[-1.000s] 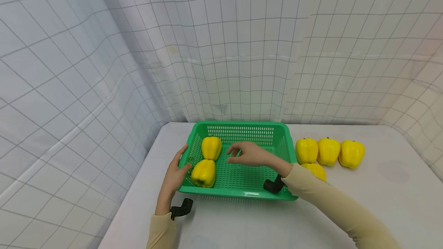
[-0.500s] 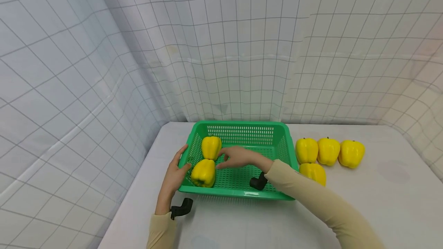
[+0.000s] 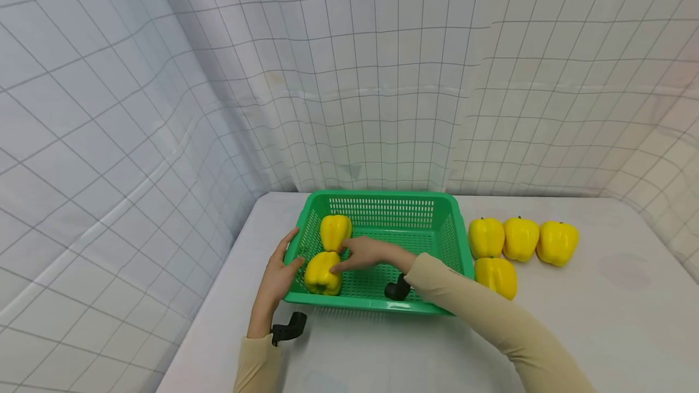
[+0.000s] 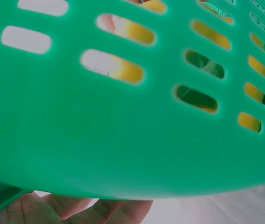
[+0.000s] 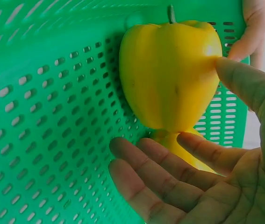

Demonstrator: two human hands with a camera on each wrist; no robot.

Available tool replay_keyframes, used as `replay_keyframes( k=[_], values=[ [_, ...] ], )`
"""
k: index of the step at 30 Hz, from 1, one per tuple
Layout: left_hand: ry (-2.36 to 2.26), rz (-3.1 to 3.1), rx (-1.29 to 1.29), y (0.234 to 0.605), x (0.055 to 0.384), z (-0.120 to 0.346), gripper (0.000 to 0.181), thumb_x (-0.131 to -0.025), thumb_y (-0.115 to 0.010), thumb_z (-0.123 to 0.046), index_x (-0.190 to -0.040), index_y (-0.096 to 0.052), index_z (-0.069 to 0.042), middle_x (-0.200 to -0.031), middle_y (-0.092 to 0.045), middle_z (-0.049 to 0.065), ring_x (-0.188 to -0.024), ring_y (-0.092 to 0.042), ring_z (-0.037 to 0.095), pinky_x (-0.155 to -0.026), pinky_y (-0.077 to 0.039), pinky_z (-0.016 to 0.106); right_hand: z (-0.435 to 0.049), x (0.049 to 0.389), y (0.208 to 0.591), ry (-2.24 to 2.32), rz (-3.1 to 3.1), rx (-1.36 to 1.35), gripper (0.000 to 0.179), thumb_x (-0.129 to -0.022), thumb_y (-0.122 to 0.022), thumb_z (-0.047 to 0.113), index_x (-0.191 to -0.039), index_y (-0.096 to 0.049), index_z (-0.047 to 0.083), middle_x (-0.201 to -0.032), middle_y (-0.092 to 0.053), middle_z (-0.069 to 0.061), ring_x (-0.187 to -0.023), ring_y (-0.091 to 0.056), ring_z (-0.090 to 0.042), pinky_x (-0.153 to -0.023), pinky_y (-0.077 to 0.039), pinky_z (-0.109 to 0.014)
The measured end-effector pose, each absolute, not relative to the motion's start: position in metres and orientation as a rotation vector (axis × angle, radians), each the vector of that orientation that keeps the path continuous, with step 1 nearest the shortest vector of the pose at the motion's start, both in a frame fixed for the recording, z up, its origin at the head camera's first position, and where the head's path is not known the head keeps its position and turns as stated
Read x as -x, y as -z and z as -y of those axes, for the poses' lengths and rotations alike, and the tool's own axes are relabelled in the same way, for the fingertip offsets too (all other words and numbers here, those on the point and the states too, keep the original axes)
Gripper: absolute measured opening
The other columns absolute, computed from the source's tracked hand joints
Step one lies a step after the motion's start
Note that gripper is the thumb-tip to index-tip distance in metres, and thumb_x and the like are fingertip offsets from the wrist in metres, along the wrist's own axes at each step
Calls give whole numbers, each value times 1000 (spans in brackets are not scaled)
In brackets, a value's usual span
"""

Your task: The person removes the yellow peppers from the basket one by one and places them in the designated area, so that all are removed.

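A green slotted basket (image 3: 415, 241) stands on the white table. Two yellow peppers lie at its left end, the far pepper (image 3: 335, 230) behind the near pepper (image 3: 323, 273). My left hand (image 3: 278, 275) holds the basket's left rim, thumb inside and fingers outside; those fingers (image 4: 95, 207) show under the basket wall (image 4: 123, 140). My right hand (image 3: 361, 253) reaches in from the right with straight fingers. Its thumb (image 5: 244, 84) touches the near pepper (image 5: 169, 79). Its fingers (image 5: 169, 172) lie against the far pepper (image 5: 179, 144), which they partly hide.
Several more yellow peppers lie on the table right of the basket: three in a row (image 3: 520, 238) and one in front (image 3: 496, 276). A checked white curtain (image 3: 349, 77) closes in the back and left. The table's left edge (image 3: 218, 296) runs close to my left hand.
My right hand has moved left across the basket floor from its middle to the two peppers. My left hand has stayed on the rim.
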State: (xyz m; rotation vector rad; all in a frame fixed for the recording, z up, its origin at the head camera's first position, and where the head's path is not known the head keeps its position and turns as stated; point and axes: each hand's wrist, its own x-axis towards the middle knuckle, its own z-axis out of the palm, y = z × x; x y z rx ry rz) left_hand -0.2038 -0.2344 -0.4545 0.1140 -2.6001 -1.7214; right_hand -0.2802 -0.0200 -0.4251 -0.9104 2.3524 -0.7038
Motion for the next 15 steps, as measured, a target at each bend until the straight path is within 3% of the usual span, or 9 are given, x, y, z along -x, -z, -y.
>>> replay_keyframes(
  k=[7, 11, 15],
  values=[
    [1745, 2598, -127, 433, 194, 226, 60, -96, -49, -5, -151, -27, -16, -147, -28, 25, -117, -41, 39, -92, -34, 55, 27, 281, 430, 818, -2269, 800, 59, -86, -66, 46, -124, -56, 2, -94, -59, -3, -75, -60, -21, -66, -49, -32],
    [1723, 2608, -124, 422, 187, 220, 60, -96, -48, -4, -151, -26, -12, -147, -28, 26, -117, -42, 40, -91, -35, 53, 30, 281, 432, 863, -2204, 740, 68, -86, -66, 46, -133, -49, -1, -110, -58, -9, -77, -63, -27, -67, -52, -37],
    [1717, 2602, -127, 420, 184, 218, 59, -96, -48, -4, -151, -27, -12, -145, -30, 27, -116, -43, 40, -91, -35, 53, 34, 280, 434, 831, -2196, 741, 73, -85, -66, 48, -136, -45, 0, -115, -56, -11, -77, -63, -27, -65, -52, -36]
  ],
)
